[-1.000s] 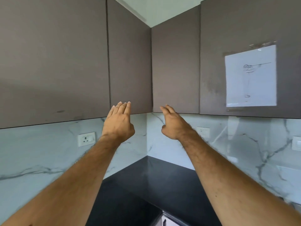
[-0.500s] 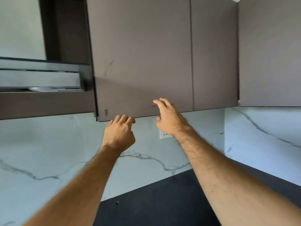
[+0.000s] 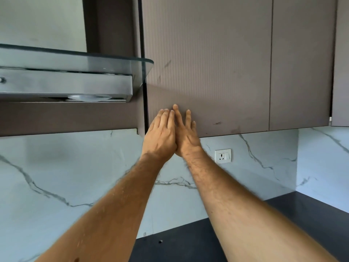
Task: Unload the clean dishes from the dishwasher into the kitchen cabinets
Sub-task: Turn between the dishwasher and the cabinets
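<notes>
Both hands had risen from the door's lower edge: the left hand [image 3: 160, 137] and right hand [image 3: 186, 133] pressed straight, empty fingers [image 3: 166, 116] flat against the closed cabinet door [image 3: 207, 63] at frame centre, likely a push to open it.

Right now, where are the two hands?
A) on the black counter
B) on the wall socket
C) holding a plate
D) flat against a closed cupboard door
D: the left hand and right hand lie side by side with straight fingers on the lower part of the closed cupboard door, holding nothing.
</notes>
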The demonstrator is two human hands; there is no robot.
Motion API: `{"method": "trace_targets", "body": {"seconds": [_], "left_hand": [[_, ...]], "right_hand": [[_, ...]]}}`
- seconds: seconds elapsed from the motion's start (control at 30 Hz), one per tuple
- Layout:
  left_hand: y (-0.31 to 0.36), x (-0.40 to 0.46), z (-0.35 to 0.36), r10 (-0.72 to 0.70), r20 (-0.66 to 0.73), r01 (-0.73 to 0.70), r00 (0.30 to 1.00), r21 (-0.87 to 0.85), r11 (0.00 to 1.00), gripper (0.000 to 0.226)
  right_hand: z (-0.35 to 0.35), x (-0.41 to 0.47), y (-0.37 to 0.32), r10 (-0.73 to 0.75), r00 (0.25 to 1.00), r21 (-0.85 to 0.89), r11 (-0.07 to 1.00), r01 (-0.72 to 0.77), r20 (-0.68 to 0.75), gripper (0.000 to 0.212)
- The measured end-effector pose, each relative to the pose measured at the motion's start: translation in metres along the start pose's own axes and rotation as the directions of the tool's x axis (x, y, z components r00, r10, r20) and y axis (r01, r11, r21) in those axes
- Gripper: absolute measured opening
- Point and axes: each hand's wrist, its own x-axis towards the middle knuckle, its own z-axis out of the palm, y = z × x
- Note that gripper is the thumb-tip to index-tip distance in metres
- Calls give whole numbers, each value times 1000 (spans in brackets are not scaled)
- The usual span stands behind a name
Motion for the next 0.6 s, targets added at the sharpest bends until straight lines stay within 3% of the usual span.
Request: {"method": "trace_targets", "body": {"seconds": [0.13, 0.27, 0.4, 0.5, 0.6], "left_hand": [[-10, 8, 4, 19, -20, -19, 1000, 5, 1000, 72], [-20, 12, 5, 55, -129, -48, 990, 57, 997, 63], [-20, 18, -2, 41, -224, -30, 974, 53, 998, 44], [-11, 17, -15, -2, -253, 0, 968, -8, 1000, 47], [1, 13, -27, -8, -238, 2, 971, -24, 1000, 44]], "right_hand": [[19, 9, -4, 27, 993, -106, 994, -40, -117, 88], [36, 15, -1, 15, 982, -188, 981, -51, -190, 93], [45, 17, -12, 61, 972, -131, 987, -92, -228, 90], [43, 11, -17, 82, 953, -76, 991, -109, -293, 89], [31, -4, -11, 62, 942, -79, 993, -93, -329, 71]]}}
